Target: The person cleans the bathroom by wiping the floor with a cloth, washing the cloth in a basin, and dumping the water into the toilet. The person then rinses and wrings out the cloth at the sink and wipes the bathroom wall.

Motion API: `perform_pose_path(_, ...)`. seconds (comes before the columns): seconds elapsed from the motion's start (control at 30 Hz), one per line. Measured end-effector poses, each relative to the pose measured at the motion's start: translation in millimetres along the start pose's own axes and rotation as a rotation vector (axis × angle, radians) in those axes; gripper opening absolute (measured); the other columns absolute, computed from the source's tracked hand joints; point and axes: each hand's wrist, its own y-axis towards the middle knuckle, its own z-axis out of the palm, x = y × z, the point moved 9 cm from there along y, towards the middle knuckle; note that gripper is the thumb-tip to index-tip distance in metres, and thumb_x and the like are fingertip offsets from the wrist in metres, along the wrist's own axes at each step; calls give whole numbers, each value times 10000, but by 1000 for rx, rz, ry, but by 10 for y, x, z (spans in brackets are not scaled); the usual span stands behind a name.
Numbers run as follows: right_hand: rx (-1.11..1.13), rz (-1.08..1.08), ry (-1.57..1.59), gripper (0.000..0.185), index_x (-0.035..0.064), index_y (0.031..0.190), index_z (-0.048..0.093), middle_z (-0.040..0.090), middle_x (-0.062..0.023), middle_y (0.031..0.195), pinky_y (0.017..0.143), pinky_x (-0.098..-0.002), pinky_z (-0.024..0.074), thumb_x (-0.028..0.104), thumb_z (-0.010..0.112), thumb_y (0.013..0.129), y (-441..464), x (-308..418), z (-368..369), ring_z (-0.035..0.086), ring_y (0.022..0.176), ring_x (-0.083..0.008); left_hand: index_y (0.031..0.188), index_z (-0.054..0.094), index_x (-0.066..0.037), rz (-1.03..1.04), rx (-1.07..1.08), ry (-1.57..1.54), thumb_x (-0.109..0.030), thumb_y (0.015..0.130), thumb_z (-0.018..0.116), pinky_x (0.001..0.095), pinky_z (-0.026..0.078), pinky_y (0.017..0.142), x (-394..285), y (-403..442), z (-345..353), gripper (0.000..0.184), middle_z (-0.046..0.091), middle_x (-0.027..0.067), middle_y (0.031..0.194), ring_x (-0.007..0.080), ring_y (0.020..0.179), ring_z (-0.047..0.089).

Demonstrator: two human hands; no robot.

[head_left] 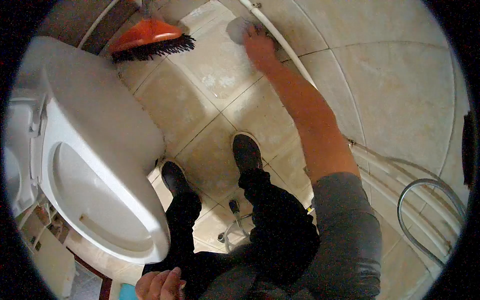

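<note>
My right hand (259,49) reaches far forward to the floor near the wall. Its fingers bend over a grey, rounded scrubbing pad (238,31), which is blurred and partly hidden by the hand. The pad touches pale, whitish floor tiles (215,75) beside a white pipe (280,37). Low in the view, my left hand (160,286) is closed in front of my body, near the rim of the white toilet (115,220). Whatever its curled fingers may hold is hidden.
An orange broom head (147,32) with dark bristles rests beyond the toilet. Pipes (400,180) and a looped metal hose (400,210) run along the right wall. A thin hose with a dark end (234,206) lies between my shoes (246,151).
</note>
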Motion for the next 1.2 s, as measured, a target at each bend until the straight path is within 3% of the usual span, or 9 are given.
perform_pose_path(0.07, 124, 119, 88, 670, 138, 1473, 351, 500, -166, 1390, 769, -483, 583, 243, 617, 866, 36, -217, 133, 583, 1151, -406, 1133, 649, -13, -53, 12, -14, -77, 840, 702, 435, 531, 734, -267, 155, -267, 304, 681, 178, 966, 366, 818, 657)
perform_pose_path(0.17, 180, 393, 166, 532, 75, 1388, 468, 576, -156, 1295, 746, -470, 586, 174, 572, 875, -680, -325, 620, 629, 1070, -377, 1109, 646, 9, -34, -64, 9, -52, 851, 671, 445, 526, 702, -150, 264, -101, 267, 677, 175, 950, 355, 806, 653)
perform_pose_path(0.3, 525, 301, 147, 502, 49, 1320, 538, 589, -165, 1280, 829, -500, 551, 97, 609, 825, -1813, -699, 473, 636, 1051, -358, 1096, 648, 12, 38, -112, -75, -39, 847, 665, 440, 520, 666, -244, 125, -212, 255, 671, 173, 927, 341, 782, 650)
perform_pose_path(0.4, 238, 418, 898, 540, 21, 1320, 528, 564, -195, 1321, 940, -481, 499, 63, 632, 791, -1643, -723, -587, 613, 1104, -367, 1092, 648, 16, 19, -103, -73, -38, 842, 671, 432, 522, 654, -213, 116, -202, 256, 668, 172, 915, 334, 768, 648)
perform_pose_path(0.47, 61, 403, 947, 535, 4, 1299, 538, 560, -208, 1315, 1002, -449, 454, 102, 647, 784, -1398, -841, -333, 573, 1146, -395, 1082, 655, 11, 49, -56, -95, -44, 845, 671, 431, 525, 661, -185, 133, -165, 244, 672, 169, 919, 335, 769, 648)
perform_pose_path(0.67, -89, 183, 533, 496, 63, 1272, 578, 578, -166, 1247, 993, -441, 451, 168, 622, 790, 50, -83, 410, 533, 1174, -358, 1067, 679, -9, -12, -120, -26, -68, 839, 690, 423, 522, 688, -182, 213, -229, 236, 675, 160, 921, 335, 786, 645)
perform_pose_path(0.93, 50, -348, 595, 359, 161, 1123, 678, 585, -102, 1128, 887, -449, 507, 129, 662, 766, -1147, 1274, -264, 613, 1022, -305, 1060, 677, -2, 16, -70, -72, -45, 820, 698, 423, 522, 677, -237, 253, -170, 245, 672, 164, 911, 336, 781, 643)
perform_pose_path(1.0, 352, -204, 831, 411, 151, 1146, 666, 595, -113, 1147, 911, -449, 500, 164, 696, 736, -1195, 1096, -369, 612, 1047, -317, 1060, 673, 3, 33, -72, -86, -42, 815, 697, 424, 521, 666, -230, 269, -153, 250, 668, 164, 904, 335, 769, 641)
perform_pose_path(1.2, 321, 228, 867, 546, 117, 1255, 596, 603, -187, 1221, 941, -532, 495, 280, 705, 745, 11, 193, -423, 596, 1136, -354, 1074, 649, 15, 49, -78, -74, -18, 785, 694, 420, 503, 619, -285, 255, -147, 295, 656, 164, 885, 331, 724, 630)
